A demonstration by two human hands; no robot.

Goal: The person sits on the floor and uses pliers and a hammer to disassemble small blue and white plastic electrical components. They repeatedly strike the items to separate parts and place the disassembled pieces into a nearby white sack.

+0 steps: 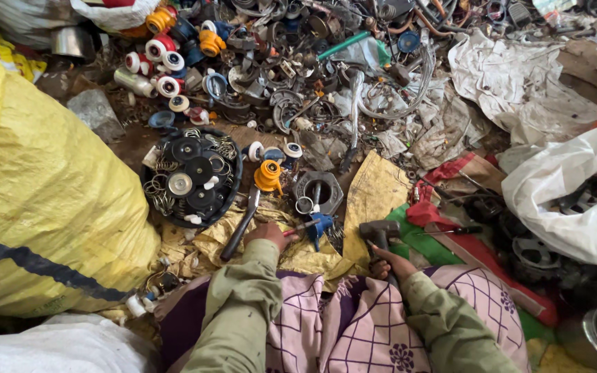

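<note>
My left hand grips a thin screwdriver-like tool with a red handle, whose tip rests against a small blue part on yellow sacking. My right hand is closed round the handle of a hammer, whose grey head points up just right of the blue part. Both sleeves are olive green, over a pink checked cloth on my lap. Just beyond the blue part lies a grey hexagonal metal piece.
A black round basket of discs and springs sits ahead left, with an orange spool beside it. A big yellow sack fills the left. A heap of scrap metal, wires and spools lies beyond. A white bag is at right.
</note>
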